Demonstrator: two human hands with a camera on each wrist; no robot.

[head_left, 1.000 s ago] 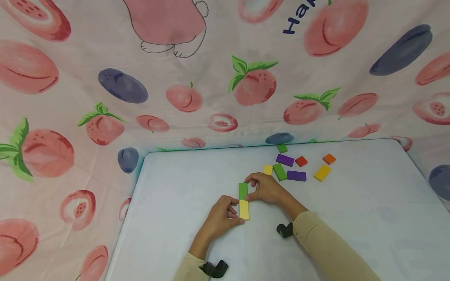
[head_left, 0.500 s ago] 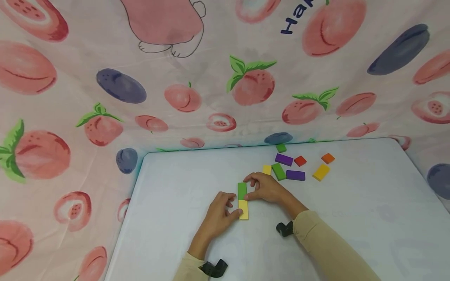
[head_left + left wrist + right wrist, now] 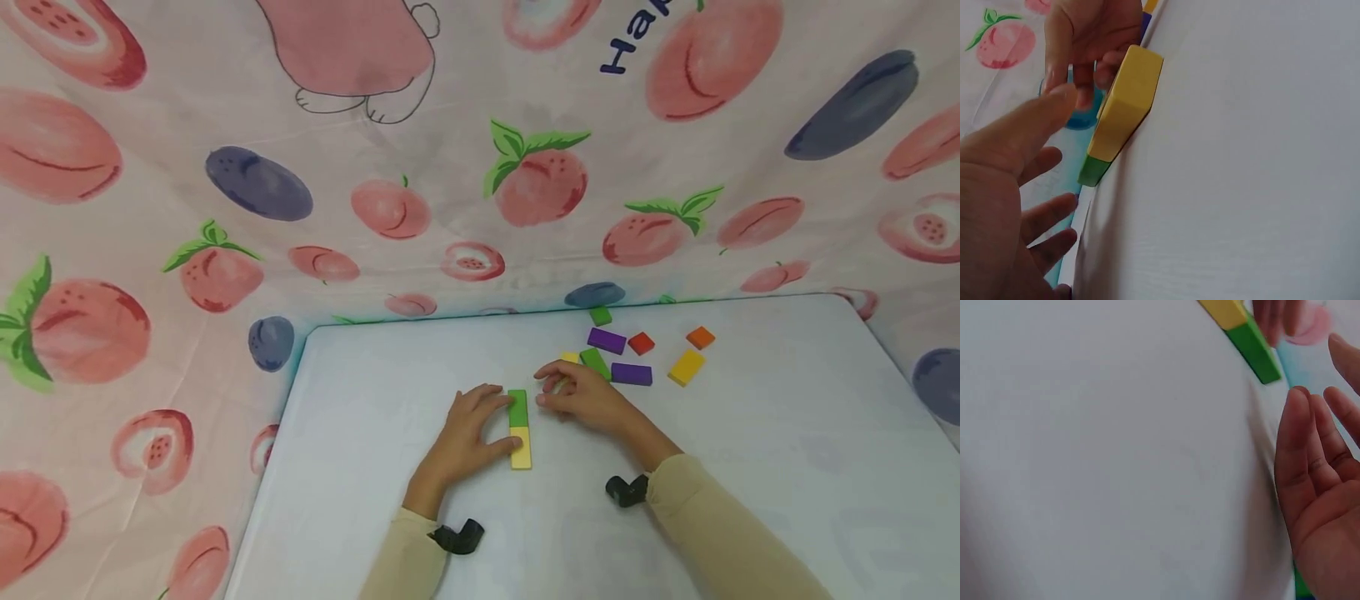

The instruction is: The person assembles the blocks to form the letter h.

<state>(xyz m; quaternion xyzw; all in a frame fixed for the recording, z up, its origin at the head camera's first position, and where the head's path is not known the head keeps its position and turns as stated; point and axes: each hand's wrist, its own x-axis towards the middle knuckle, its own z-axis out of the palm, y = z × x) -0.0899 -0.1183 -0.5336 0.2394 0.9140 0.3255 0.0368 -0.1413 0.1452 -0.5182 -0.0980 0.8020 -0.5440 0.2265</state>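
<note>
A green block (image 3: 518,408) and a yellow block (image 3: 521,450) lie end to end in a line on the white tabletop. My left hand (image 3: 467,440) is at their left side, fingers spread; its index fingertip overlaps the green block and its thumb (image 3: 1038,122) overlaps the yellow one in the head view. Nothing is gripped in it. To the right of the pair, my right hand (image 3: 588,398) hovers with relaxed fingers and a gap between it and the green block. Its palm (image 3: 1329,519) holds nothing.
Beyond my right hand lie loose blocks: purple (image 3: 632,374), another purple (image 3: 607,340), green (image 3: 595,365), small green (image 3: 601,316), red (image 3: 641,343), orange (image 3: 701,337) and yellow (image 3: 686,367). Another yellow block (image 3: 570,357) is partly hidden by that hand. A fruit-print cloth (image 3: 450,167) rises behind the table.
My right hand has let go of the green block and drawn back to the right. My left hand has loosened from the yellow block and moved forward, its fingers now beside the green one.
</note>
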